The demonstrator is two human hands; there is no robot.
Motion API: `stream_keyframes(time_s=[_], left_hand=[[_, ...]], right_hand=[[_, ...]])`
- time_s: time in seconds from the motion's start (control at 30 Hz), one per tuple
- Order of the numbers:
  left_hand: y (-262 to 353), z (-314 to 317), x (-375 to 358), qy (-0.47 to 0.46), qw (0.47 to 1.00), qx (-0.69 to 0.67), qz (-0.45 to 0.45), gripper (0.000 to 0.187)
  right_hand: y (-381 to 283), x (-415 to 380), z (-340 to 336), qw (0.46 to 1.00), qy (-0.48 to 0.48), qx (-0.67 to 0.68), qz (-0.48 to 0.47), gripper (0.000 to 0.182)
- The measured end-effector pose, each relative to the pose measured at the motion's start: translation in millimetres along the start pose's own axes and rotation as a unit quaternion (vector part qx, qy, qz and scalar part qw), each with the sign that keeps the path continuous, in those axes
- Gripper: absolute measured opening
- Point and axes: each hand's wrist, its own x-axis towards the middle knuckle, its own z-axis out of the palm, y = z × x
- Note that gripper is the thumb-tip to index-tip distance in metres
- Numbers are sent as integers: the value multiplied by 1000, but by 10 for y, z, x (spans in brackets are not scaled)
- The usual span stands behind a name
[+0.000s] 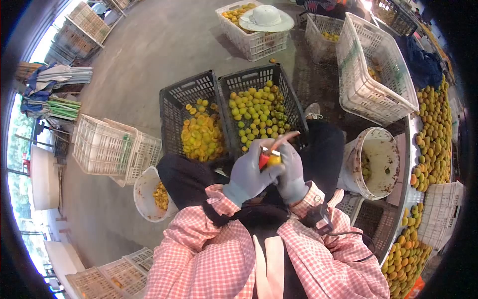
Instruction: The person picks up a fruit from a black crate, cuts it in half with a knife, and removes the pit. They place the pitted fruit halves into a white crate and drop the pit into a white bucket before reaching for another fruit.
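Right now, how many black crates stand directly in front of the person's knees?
2. The left crate holds yellow-orange fruit; the right crate, beside it, holds greener round fruit. Neither is hidden, though the hands may hide part of the right one's near edge.

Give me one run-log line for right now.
left hand and right hand: gloved, together at small yellow fruit and red object | left black crate: yellow fruit pieces | right black crate: round greenish-yellow fruit

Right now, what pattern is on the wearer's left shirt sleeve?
Pink-and-white gingham check on the left shirt sleeve; it shows best in the head view.
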Motion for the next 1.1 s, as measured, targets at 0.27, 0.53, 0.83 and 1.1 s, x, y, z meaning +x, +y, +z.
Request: stream_keyframes(time_s=[0.27, 0.53, 0.83, 1.1], left_hand=[[102, -196, 198, -44, 933, 238, 266, 51], [255, 82, 72, 28, 996, 26, 80, 29], [-58, 393, 54, 169, 851, -421, -265, 22], [-247, 187, 104, -8, 858, -349, -376, 41]], right_hand=[[-236, -197, -25, 970, -117, 163, 138, 32], [-148, -187, 289, 980, 86, 6, -177, 32], [22, 203, -28, 871, 8, -351, -344, 18], [300, 413, -141, 960, 44, -230, -153, 27]])
